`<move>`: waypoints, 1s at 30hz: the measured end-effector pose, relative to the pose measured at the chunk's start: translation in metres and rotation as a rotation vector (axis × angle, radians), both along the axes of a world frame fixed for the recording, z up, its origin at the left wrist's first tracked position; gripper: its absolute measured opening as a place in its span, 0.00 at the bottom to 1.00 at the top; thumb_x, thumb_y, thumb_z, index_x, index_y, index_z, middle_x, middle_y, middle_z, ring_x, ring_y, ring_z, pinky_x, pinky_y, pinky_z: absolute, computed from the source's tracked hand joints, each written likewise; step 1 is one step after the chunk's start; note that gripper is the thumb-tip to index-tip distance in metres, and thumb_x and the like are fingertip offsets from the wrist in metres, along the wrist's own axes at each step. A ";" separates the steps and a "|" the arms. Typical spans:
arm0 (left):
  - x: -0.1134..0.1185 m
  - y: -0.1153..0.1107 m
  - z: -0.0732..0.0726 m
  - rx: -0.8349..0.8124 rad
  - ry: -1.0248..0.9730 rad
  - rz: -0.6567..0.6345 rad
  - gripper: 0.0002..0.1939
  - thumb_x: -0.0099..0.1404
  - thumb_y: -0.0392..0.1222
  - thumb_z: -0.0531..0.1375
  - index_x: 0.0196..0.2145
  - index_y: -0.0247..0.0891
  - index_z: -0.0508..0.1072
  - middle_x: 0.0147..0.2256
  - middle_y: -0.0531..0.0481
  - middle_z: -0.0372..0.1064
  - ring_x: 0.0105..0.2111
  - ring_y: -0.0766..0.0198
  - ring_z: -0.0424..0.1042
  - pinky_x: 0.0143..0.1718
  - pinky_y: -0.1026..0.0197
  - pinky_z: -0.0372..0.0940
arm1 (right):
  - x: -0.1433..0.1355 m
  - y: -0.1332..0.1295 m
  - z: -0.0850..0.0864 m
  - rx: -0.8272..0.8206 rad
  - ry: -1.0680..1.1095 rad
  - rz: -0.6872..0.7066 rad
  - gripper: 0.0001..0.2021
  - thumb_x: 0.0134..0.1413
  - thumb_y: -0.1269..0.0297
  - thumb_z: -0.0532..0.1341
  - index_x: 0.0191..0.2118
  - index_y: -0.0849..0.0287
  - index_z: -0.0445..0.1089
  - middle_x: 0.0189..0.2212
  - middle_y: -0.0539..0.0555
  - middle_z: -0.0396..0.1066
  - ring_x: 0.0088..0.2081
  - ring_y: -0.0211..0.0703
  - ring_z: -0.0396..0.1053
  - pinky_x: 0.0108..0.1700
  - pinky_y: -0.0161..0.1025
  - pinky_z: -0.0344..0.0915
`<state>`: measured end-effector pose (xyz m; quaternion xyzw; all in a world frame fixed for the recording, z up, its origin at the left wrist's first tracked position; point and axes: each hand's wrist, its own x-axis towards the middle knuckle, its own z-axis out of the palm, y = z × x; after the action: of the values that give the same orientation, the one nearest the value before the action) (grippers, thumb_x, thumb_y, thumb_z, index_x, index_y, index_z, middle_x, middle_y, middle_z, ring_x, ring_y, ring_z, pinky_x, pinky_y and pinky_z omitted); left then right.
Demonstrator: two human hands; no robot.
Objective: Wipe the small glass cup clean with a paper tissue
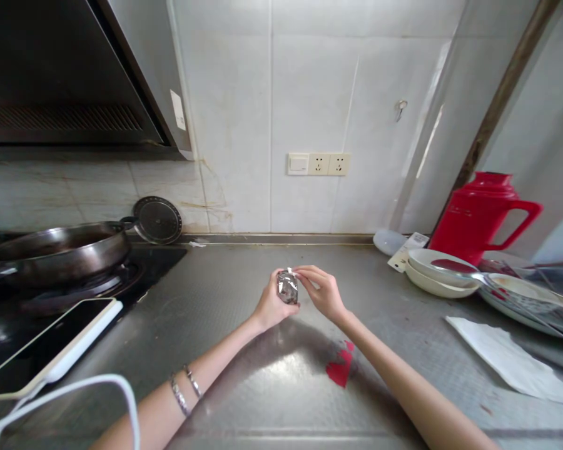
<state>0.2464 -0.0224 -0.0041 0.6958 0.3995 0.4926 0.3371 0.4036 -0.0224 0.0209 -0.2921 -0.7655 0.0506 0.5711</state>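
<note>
Above the middle of the counter, my left hand (273,301) is wrapped round a small, shiny, dark see-through container (288,287) with bright reflections. Its exact kind is hard to make out. A small white bit (289,270) shows at its top. The fingertips of my right hand (323,291) are pinched together at that white bit, from the right side. On the counter below, near my right forearm, lie torn red scraps (340,366).
At left, a steel pan (60,253) sits on the stove, with a phone (47,347) and white cable (98,379) nearer me. At right are a red thermos jug (481,215), stacked bowls (438,284), plates (520,306) and a white paper sheet (511,359).
</note>
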 end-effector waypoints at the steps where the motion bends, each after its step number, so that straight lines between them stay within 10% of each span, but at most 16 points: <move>1: 0.000 0.000 0.000 -0.006 0.001 0.006 0.41 0.41 0.34 0.68 0.52 0.39 0.54 0.42 0.49 0.68 0.36 0.63 0.69 0.38 0.61 0.63 | -0.001 -0.002 0.000 0.050 -0.022 0.006 0.10 0.62 0.65 0.55 0.39 0.55 0.74 0.38 0.57 0.75 0.40 0.44 0.73 0.43 0.42 0.71; 30: 0.004 -0.004 0.001 0.006 -0.050 -0.090 0.39 0.40 0.30 0.66 0.50 0.40 0.54 0.40 0.51 0.65 0.34 0.65 0.66 0.35 0.63 0.61 | -0.005 -0.008 -0.002 0.040 0.031 -0.111 0.10 0.61 0.67 0.53 0.36 0.56 0.72 0.32 0.56 0.74 0.35 0.44 0.72 0.38 0.41 0.69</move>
<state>0.2509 -0.0263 -0.0031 0.7015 0.3580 0.4953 0.3667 0.3985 -0.0307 0.0192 -0.3219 -0.7401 0.0079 0.5904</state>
